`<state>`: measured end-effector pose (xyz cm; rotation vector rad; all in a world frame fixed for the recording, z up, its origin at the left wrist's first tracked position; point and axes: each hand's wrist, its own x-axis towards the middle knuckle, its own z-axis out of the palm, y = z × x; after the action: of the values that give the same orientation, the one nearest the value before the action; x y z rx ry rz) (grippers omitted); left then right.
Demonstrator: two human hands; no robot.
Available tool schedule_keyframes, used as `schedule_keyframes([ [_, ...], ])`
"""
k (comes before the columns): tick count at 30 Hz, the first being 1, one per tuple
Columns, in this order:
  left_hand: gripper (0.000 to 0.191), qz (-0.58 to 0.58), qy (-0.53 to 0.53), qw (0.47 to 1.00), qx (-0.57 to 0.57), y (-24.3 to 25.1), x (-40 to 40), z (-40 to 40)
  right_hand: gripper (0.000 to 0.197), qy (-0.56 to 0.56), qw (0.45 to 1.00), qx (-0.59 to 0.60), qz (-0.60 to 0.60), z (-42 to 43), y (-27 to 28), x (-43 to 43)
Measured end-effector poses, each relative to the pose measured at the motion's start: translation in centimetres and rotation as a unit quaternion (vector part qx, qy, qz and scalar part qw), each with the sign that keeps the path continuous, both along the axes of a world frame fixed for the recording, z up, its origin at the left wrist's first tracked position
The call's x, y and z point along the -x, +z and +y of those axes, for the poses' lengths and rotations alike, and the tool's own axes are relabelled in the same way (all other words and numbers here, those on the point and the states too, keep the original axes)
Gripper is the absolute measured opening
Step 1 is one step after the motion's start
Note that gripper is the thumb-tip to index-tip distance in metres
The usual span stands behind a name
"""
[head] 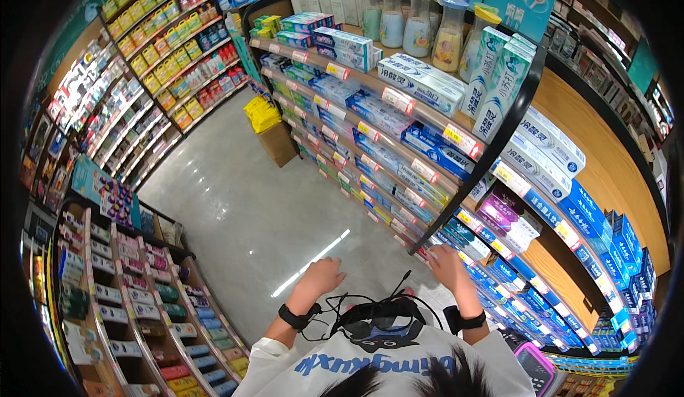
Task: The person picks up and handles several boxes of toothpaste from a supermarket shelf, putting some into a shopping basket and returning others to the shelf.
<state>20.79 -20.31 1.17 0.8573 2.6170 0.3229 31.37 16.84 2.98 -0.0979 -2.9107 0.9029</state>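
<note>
My left hand (323, 275) is held out over the floor, its fingers loosely bent and nothing seen in it. At the corner of the toothpaste shelf is my right hand (448, 266), close to the foot of the black shelf frame (470, 183). Its fingertips overlap the lower shelf edge, and I cannot tell whether they touch it or hold anything. Beyond it, on the end shelves, are purple toothpaste boxes (505, 210) and blue-and-white boxes (539, 167). White-and-blue toothpaste boxes (422, 82) and two upright green-and-white boxes (499, 84) occupy the top shelf.
Plastic jugs with coloured lids (419, 23) line the top shelf's back. A cardboard box (277, 143) with a yellow bag (262, 114) stands on the grey floor (230, 194). Shelves of tubes and bottles (141, 295) rise at left. Dark cables (342, 306) hang before my chest.
</note>
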Motion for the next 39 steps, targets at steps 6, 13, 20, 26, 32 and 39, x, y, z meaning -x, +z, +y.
schedule_keyframes([
  [6,0.041,-0.015,-0.079,0.989,-0.12,4.3,4.3,3.9,0.014,-0.078,0.984,-0.022,0.161,0.4,6.2,4.4],
  [13,0.036,0.052,-0.087,0.972,-0.211,11.4,10.9,5.3,0.023,-0.133,0.908,-0.086,0.387,-1.5,13.6,12.0],
  [20,0.053,0.145,-0.114,0.941,-0.283,13.5,15.9,6.4,0.039,-0.141,0.889,-0.162,0.405,-1.4,13.8,12.4],
  [26,0.071,0.277,-0.126,0.877,-0.371,17.2,19.9,11.7,0.049,-0.2,0.895,-0.186,0.352,-2.2,13.8,9.3],
  [32,0.078,0.298,-0.159,0.863,-0.376,18.6,20.9,15.0,0.067,-0.3,0.865,-0.256,0.309,-4.5,15.3,7.7],
  [39,0.085,0.176,-0.281,0.859,-0.391,18.0,20.8,16.1,0.074,-0.409,0.822,-0.254,0.304,-6.0,14.8,6.3],
])
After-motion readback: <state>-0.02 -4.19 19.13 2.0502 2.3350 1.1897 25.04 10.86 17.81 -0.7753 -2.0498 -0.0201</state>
